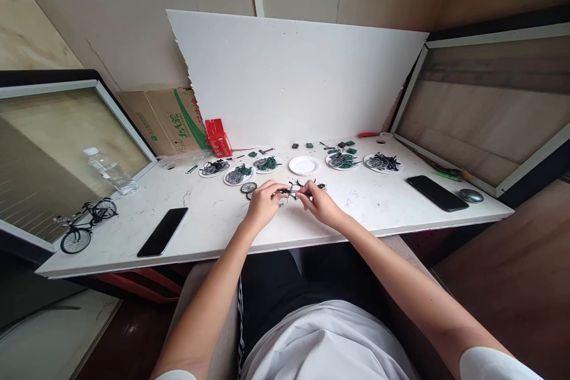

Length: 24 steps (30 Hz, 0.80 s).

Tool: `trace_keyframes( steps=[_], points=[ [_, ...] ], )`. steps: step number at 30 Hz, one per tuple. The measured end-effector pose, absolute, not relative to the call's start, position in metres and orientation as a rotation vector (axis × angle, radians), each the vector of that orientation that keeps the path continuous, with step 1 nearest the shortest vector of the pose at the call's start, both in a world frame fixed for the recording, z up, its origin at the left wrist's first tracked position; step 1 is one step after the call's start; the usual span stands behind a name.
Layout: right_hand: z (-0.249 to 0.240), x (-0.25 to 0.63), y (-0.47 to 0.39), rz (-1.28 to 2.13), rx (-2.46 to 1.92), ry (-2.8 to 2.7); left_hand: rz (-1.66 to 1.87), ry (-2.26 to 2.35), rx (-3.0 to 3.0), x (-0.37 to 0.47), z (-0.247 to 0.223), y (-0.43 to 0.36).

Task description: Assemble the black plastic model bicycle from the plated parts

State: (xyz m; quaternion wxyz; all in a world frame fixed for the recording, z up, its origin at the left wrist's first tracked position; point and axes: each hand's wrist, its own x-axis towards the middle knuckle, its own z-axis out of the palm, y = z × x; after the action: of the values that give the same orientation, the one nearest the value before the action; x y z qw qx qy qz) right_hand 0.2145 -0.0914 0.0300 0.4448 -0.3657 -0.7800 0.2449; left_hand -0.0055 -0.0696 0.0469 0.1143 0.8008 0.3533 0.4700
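Note:
Above the white table [214, 222], my left hand [266, 200] pinches one side of a small black bicycle part [291, 190]. My right hand [317, 202] has its fingers closed on the other side of the same part. Small black wheels [248, 188] lie just left of my left hand. More black pieces show behind my right hand, partly hidden by it. Paper plates with black and dark green pieces stand behind both hands, and one white plate [304, 165] bears nothing.
An assembled black toy bicycle [89, 222] stands at the far left near a plastic bottle [109, 171]. Phones lie left [162, 232] and right [436, 193], the right one beside a mouse [471, 195]. A red box [218, 138] and white board [294, 80] are behind.

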Motion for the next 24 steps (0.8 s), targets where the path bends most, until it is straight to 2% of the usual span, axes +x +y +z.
trace_keyframes(
  steps=[24],
  points=[
    [0.036,0.218,-0.092,0.784,-0.944,-1.848,1.487,1.058,2.355,0.005,0.047,-0.078]
  ],
)
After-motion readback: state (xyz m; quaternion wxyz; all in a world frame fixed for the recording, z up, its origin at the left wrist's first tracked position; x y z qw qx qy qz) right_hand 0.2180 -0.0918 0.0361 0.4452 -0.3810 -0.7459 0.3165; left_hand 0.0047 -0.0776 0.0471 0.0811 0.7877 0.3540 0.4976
